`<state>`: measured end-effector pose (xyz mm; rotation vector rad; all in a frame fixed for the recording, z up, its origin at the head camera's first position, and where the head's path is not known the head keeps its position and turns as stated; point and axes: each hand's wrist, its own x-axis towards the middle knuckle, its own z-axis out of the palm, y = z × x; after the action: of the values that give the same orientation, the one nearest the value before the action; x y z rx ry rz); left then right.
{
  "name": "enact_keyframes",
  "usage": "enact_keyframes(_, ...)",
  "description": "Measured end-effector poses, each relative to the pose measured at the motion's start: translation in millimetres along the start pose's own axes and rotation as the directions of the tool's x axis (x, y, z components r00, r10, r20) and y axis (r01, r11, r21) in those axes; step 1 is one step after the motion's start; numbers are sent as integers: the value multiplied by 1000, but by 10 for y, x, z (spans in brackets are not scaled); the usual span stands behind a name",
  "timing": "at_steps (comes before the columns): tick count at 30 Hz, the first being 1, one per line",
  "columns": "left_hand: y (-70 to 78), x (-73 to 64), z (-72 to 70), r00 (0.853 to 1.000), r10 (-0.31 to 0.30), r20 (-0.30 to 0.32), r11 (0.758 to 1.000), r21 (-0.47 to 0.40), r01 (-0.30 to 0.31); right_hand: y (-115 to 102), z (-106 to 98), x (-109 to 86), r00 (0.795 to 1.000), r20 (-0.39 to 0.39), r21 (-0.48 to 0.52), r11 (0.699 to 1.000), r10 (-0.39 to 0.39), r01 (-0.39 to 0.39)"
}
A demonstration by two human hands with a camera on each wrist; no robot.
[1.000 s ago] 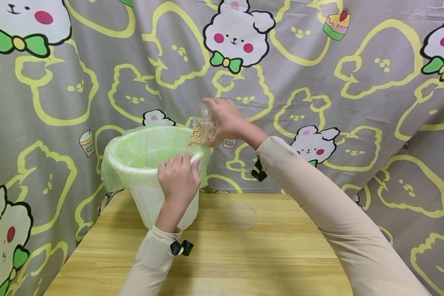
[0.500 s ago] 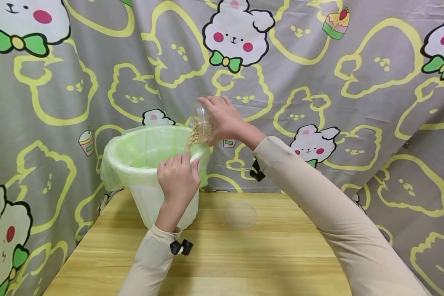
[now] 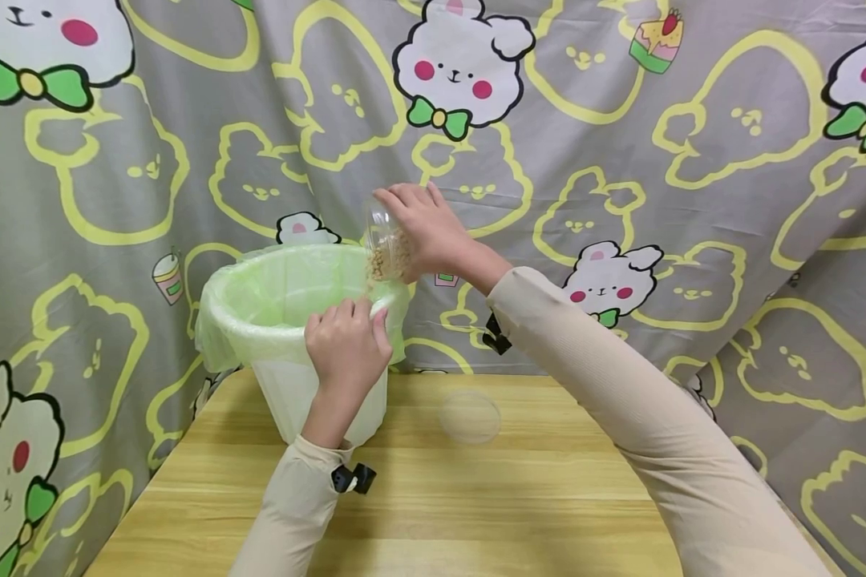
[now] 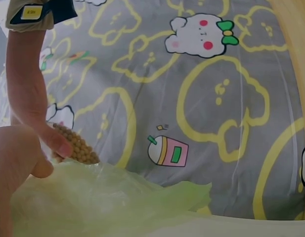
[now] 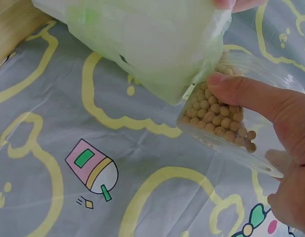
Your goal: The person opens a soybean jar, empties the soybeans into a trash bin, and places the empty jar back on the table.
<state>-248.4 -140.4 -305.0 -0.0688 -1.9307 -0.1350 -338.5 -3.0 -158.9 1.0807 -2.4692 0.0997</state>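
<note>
A white bin (image 3: 281, 393), lined with a thin green plastic bag (image 3: 248, 280), stands at the back left of the table. My left hand (image 3: 348, 344) grips its near right rim over the bag. Above that rim, my right hand (image 3: 433, 232) holds a clear plastic jar (image 3: 381, 232), tilted with its mouth toward the bin. Small round tan beads or beans (image 5: 219, 116) lie along the jar's lower side in the right wrist view. In the left wrist view the jar's contents (image 4: 80, 145) show just over the bag's edge. What lies in the bin is hidden.
A clear round lid (image 3: 471, 417) lies on the wooden table (image 3: 505, 497), right of the bin. A grey curtain with cartoon rabbits (image 3: 462, 160) hangs right behind the table. Black straps with small devices are on both wrists.
My right hand has shifted slightly left with the jar, tilting it further over the rim. Beads fell from it earlier, and fewer are left in it. The left hand keeps its place.
</note>
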Motion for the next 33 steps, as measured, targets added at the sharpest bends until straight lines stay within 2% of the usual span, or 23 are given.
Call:
enact_keyframes(11,-7,2,12,1000,8,15,1000,19,-8,-62,59,16,999,-6,-97,995,-36,35)
enact_keyframes(33,2,-2,23,1000,10,-6,1000,17,-10,-102,38,28,998,-17,-156,986,-58,55)
